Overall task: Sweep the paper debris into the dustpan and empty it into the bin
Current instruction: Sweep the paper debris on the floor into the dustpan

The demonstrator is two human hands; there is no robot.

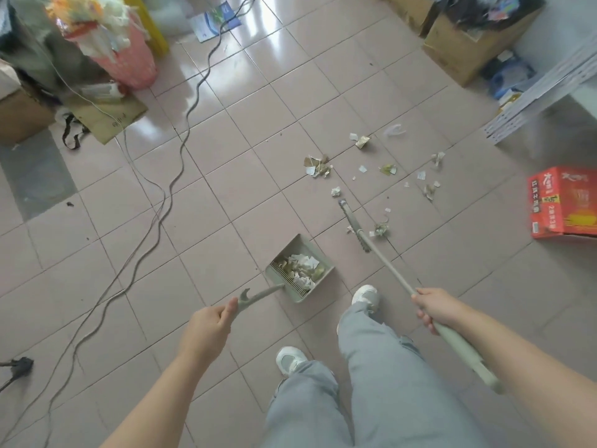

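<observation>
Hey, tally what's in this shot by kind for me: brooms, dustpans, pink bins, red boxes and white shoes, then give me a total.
Broom: 1
Dustpan: 1
Pink bin: 1
Red box: 1
White shoes: 2
Total: 6

Bare tiles [245, 195] lie open between dustpan [300, 270] and cables [168, 176]. A red box [563, 202] and shelving [542, 92] hem the scraps [318, 166] on the right.
</observation>
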